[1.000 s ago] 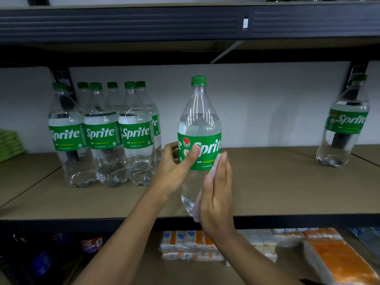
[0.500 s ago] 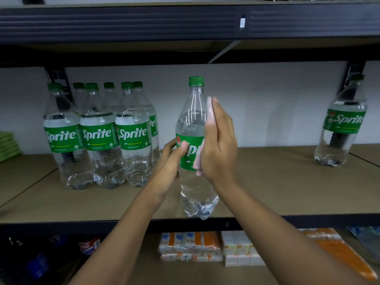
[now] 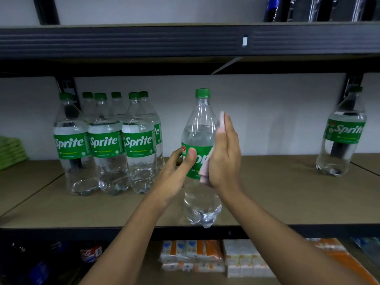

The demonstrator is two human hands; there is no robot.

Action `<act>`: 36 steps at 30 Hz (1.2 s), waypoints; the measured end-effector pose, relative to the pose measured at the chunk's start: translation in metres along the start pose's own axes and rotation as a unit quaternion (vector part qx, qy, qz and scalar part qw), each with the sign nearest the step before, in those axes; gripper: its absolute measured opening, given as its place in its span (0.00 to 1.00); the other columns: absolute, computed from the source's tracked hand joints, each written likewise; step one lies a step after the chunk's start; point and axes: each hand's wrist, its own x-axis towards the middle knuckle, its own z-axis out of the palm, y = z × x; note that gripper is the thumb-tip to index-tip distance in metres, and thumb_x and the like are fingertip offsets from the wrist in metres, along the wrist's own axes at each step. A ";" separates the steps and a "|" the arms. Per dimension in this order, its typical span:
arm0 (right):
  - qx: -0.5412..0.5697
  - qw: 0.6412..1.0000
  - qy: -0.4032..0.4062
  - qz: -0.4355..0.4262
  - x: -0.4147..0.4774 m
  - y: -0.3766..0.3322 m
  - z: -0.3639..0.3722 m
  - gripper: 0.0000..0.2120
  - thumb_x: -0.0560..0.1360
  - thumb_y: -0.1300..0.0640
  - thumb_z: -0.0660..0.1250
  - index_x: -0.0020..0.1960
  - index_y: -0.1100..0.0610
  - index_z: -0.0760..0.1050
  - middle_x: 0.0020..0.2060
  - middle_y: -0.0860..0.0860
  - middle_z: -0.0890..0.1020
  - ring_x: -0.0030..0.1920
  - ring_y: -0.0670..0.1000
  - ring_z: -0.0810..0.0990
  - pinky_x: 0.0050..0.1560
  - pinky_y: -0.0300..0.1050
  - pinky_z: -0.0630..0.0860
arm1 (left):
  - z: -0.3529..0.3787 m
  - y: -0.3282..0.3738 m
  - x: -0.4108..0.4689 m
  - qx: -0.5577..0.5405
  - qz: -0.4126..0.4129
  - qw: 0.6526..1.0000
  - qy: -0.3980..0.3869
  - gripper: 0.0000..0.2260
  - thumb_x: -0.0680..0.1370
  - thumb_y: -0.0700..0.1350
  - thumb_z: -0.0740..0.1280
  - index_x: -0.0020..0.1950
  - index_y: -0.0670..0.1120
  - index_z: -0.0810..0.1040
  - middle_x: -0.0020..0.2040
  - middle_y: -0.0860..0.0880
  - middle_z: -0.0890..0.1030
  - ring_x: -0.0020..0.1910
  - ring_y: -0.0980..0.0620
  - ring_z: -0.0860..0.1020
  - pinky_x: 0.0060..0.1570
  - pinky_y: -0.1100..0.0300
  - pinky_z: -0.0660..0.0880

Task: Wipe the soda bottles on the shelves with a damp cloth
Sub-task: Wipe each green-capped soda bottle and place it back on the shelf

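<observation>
Between the fingers [image 3: 229,136], bottle [image 3: 200,132] and cloth [image 3: 221,120].

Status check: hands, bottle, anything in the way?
Left hand grips Sprite bottle at label. Right hand presses pink cloth flat against its side. Nothing blocking.

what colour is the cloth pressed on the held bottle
Pale pink; the head view shows the thin cloth under the right hand against the clear green-capped soda bottle.

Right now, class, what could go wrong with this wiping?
The base of the bottle is at the front edge of the shelf, and only the left hand grips it, so it might slip off. The right hand presses the cloth on with flat fingers, so it may drop.
</observation>
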 end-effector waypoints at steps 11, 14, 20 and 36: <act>-0.158 0.958 -0.135 -0.198 0.081 -0.051 0.004 0.15 0.87 0.50 0.55 0.67 0.49 0.76 0.62 0.44 0.75 0.61 0.42 0.76 0.60 0.32 0.67 | -0.002 0.008 -0.002 0.007 0.001 1.000 -0.003 0.28 0.70 0.75 0.63 0.65 0.63 0.76 0.55 0.66 0.83 0.54 0.68 0.81 0.67 0.48 0.75; -0.097 0.981 -0.117 -0.120 0.083 -0.055 0.007 0.12 0.86 0.52 0.55 0.59 0.46 0.78 0.57 0.45 0.77 0.54 0.40 0.78 0.59 0.40 0.70 | -0.004 0.005 -0.001 0.016 -0.001 1.000 -0.003 0.32 0.67 0.80 0.63 0.66 0.65 0.76 0.56 0.66 0.83 0.55 0.68 0.81 0.67 0.46 0.75; -0.123 0.975 -0.110 -0.148 0.078 -0.052 0.004 0.12 0.86 0.51 0.56 0.62 0.48 0.77 0.56 0.44 0.75 0.55 0.40 0.76 0.54 0.34 0.69 | -0.002 0.009 -0.003 0.012 -0.004 1.000 -0.001 0.29 0.69 0.77 0.62 0.65 0.65 0.75 0.54 0.69 0.82 0.52 0.72 0.80 0.63 0.50 0.74; -0.093 0.989 0.038 -0.109 -0.057 0.048 0.003 0.25 0.86 0.41 0.46 0.82 0.38 0.48 0.79 0.46 0.61 0.78 0.49 0.63 0.72 0.60 0.71 | 0.007 0.001 -0.001 -0.041 0.004 0.999 0.014 0.35 0.67 0.81 0.64 0.67 0.64 0.76 0.64 0.59 0.83 0.66 0.53 0.80 0.69 0.39 0.73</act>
